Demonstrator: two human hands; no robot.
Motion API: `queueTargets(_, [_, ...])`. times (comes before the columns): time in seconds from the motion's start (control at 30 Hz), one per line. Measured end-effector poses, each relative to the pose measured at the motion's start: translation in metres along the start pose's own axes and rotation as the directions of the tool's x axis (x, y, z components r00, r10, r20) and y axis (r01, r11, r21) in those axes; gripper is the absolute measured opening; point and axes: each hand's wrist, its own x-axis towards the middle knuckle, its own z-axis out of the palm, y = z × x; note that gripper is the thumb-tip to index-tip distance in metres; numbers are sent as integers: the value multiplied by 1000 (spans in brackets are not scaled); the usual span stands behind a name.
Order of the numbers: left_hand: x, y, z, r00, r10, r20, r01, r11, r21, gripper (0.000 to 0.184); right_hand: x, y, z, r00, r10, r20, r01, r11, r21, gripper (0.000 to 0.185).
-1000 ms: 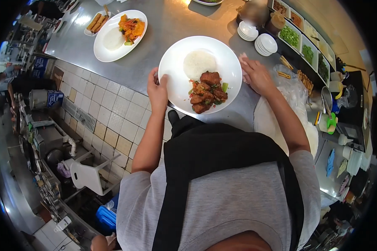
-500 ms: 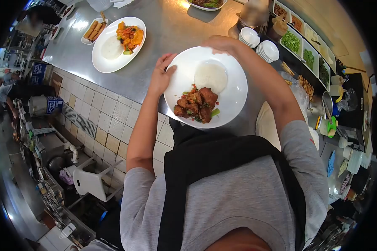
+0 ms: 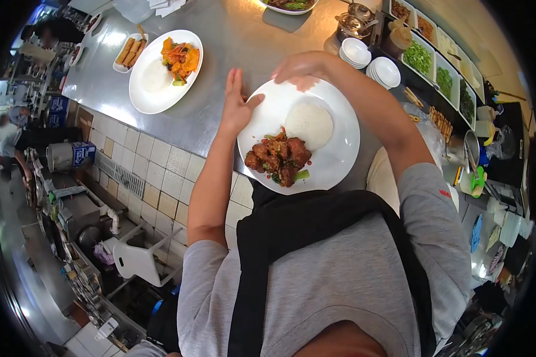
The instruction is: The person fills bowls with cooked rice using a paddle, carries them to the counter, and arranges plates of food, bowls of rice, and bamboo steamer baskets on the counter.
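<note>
A large white plate (image 3: 339,143) lies at the counter's near edge, with a mound of white rice (image 3: 309,126) and browned, glazed meat pieces (image 3: 280,156) on it. Fingers up and thumb spread, my left hand (image 3: 238,110) is at the plate's upper left rim. My right hand (image 3: 301,66) reaches across to the far rim, fingers bent down; something pale and pinkish shows under them, too blurred to name. Farther left is an oval white plate (image 3: 147,102) of rice and orange-coloured food.
Spring rolls fill a small dish (image 3: 131,52) at the upper left. Stacked small white bowls (image 3: 383,72), a sauce container (image 3: 397,40) and trays of chopped greens (image 3: 418,57) line the right side. A white stool (image 3: 138,262) stands on the tiled floor at lower left.
The plate has turned clockwise, its rice moving rightward and its meat leftward. My right hand has gone from the right rim to the far rim. My left hand's fingers have straightened.
</note>
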Motion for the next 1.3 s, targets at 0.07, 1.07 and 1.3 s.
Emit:
queueTargets(0.07, [-4, -12, 3, 1000, -8, 17, 8, 1000, -16, 59, -19, 36, -12, 998, -38, -44, 40, 997, 58, 35])
queueTargets(1.07, [-101, 25, 70, 860, -445, -252, 56, 573, -818, 37, -73, 113, 128, 627, -100, -772, 767, 253, 590, 30])
queueTargets(1.3, [-99, -3, 15, 887, -278, 368, 458, 627, -630, 29, -73, 96, 152, 753, -69, -654, 643, 283, 711, 30])
